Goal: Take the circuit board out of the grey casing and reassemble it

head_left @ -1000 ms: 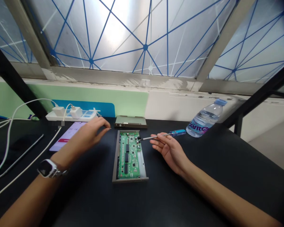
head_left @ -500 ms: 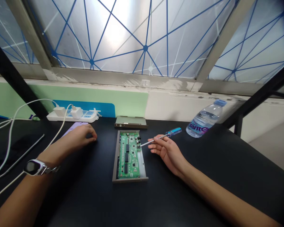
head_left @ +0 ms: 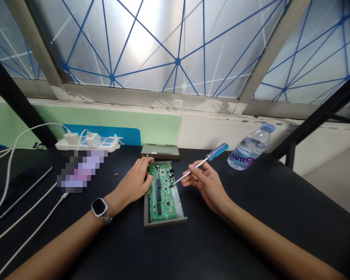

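Note:
A green circuit board [head_left: 165, 194] lies in a shallow metal case [head_left: 179, 202] on the black table. My left hand [head_left: 137, 179] grips the case's upper left side, fingers at the far corner and thumb against the left edge. A screwdriver [head_left: 192, 167] with a clear blue handle is held by its shank in my right hand [head_left: 205, 179]. Its dark tip is over the right part of the board; whether it touches cannot be made out. Behind the case sits a separate flat metal cover [head_left: 160, 150].
Small screws [head_left: 116, 174] lie left of my left hand. A blurred-out phone [head_left: 83, 171] with a cable and a white power strip [head_left: 105, 144] stand at the left. A water bottle [head_left: 249, 149] is tilted at the right by a black frame bar [head_left: 315, 116].
My left hand has moved right, from beside the phone onto the case. The case has turned slightly and shifted right. The screwdriver is tilted more steeply, handle higher.

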Tool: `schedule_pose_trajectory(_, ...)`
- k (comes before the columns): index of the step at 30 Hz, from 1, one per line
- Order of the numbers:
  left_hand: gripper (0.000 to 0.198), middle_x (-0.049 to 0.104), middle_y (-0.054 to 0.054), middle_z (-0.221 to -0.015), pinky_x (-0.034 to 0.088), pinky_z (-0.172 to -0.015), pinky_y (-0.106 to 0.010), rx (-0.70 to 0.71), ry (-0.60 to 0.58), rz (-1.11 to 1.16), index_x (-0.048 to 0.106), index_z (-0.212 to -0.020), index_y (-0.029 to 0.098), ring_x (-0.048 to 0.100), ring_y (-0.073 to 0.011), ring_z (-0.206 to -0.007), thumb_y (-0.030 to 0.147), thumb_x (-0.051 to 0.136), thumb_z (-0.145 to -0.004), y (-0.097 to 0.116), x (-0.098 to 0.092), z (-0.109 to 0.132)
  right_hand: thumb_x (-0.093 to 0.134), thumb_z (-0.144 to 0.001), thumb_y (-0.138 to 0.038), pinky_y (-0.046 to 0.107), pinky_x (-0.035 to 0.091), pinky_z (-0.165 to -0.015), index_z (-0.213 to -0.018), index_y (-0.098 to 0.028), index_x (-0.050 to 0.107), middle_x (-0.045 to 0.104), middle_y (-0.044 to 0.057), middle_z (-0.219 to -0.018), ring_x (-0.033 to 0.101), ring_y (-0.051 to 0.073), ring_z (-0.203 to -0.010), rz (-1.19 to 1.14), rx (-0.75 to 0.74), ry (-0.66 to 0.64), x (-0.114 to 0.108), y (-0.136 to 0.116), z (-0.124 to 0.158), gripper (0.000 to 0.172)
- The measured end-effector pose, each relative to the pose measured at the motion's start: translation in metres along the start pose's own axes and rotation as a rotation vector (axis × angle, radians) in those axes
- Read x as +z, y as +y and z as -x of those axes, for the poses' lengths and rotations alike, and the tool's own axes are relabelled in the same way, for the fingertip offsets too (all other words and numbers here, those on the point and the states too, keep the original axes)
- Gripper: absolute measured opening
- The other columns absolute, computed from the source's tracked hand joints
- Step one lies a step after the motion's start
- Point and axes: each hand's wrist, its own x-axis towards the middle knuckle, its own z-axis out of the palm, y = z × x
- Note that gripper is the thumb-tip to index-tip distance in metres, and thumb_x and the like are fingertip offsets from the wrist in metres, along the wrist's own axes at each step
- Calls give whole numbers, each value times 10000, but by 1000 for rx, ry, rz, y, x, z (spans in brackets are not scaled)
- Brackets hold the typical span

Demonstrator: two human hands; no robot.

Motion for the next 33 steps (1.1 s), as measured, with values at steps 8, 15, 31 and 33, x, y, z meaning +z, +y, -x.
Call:
schedule_pose_trajectory(8, 427, 626, -122, -1234, 450, -1002, -508, 26, 54, 92, 523, -1264, 185, 583, -305, -1157, 115, 485, -845, 22, 13, -14, 705, -869, -448, 314, 597, -553, -927, -229, 489, 695, -6, -669, 706, 181, -551, 412, -196, -206, 20, -41, -44, 313)
schedule_pose_trajectory(15, 238, 736, -95, -1098, 530, -948, -370, 39, -24, 705, 646, -1116, 165, 690, -235, -1042, 305, 549, -949, 13, -3, -53, 615, -904, -264, 318, 555, -525, -891, -218, 529, 668, 6, -643, 680, 186, -534, 734, -335, -408, 54, -59, -86, 99)
schedule_pose_trajectory(31, 236, 790, -61, -1045, 550, -889, -361, -41, 82, 584, 769, -1017, 196, 727, -262, -978, 346, 612, -927, 4, 13, -43, 577, -896, -183, 314, 498, -595, -861, -212, 537, 673, 23, -713, 647, 172, -602, 860, -368, -435, 51, -36, -88, 60)
schedule_pose_trajectory(33, 238, 791, -60, -1024, 550, -883, -358, -46, 89, 576, 767, -1009, 195, 726, -259, -966, 353, 610, -926, 3, 14, -42, 572, -897, -182, 314, 500, -601, -864, -213, 539, 663, 16, -700, 645, 171, -601, 858, -362, -444, 51, -36, -88, 55)
